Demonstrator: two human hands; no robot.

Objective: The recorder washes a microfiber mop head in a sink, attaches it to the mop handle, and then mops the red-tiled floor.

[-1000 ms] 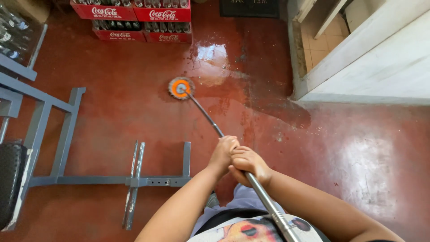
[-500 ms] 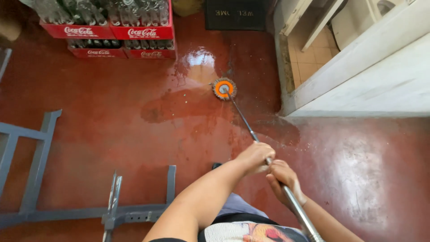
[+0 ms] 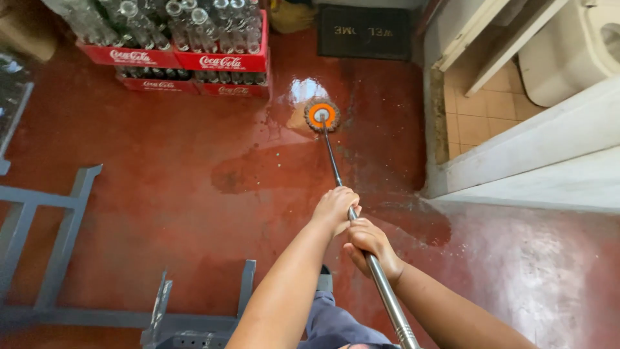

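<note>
Both my hands grip the metal pole of a mop [image 3: 332,161]. My left hand [image 3: 336,208] is wrapped around the pole higher up toward the head, and my right hand [image 3: 369,244] holds it just behind, nearer my body. The round orange mop head [image 3: 321,116] rests flat on the wet red floor [image 3: 194,194], far ahead of me, close to the red crates. A dark wet streak spreads across the floor around the pole.
Red crates of empty glass bottles [image 3: 194,45] stand stacked at the far left. A dark doormat [image 3: 365,31] lies beyond the mop head. A white door frame and step [image 3: 516,168] border the right. A grey metal frame [image 3: 77,258] lies on the floor at left.
The mop head has swept from the left to the right and farther away, toward the crates and the doormat. My view has shifted right and forward. Both hands keep their grip.
</note>
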